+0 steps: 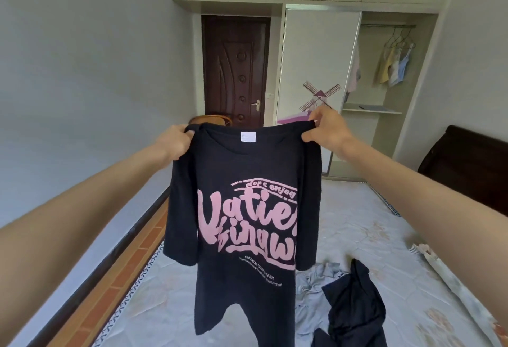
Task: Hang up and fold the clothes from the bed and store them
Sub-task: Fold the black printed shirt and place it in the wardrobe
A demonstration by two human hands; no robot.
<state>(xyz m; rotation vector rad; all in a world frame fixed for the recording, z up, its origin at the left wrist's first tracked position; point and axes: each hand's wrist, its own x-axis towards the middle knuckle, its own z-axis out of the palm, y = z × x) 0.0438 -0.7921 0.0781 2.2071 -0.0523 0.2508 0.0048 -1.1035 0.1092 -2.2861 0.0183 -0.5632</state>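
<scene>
I hold a black T-shirt point(242, 170) with large pink lettering up in front of me, hanging straight down over the bed point(365, 225). My left hand point(174, 141) grips its left shoulder and my right hand point(324, 126) pinches its right shoulder. A white label shows inside the collar. On the bed to the lower right lie a crumpled black garment point(354, 302) and a light grey-blue garment point(316, 278) partly under it.
An open wardrobe point(384, 77) stands at the far right with a rail, wire hangers, several light tops point(393, 69) hung on it and a shelf point(371, 110) below. A dark brown door point(236, 71) is straight ahead. A dark headboard point(467, 170) is at the right.
</scene>
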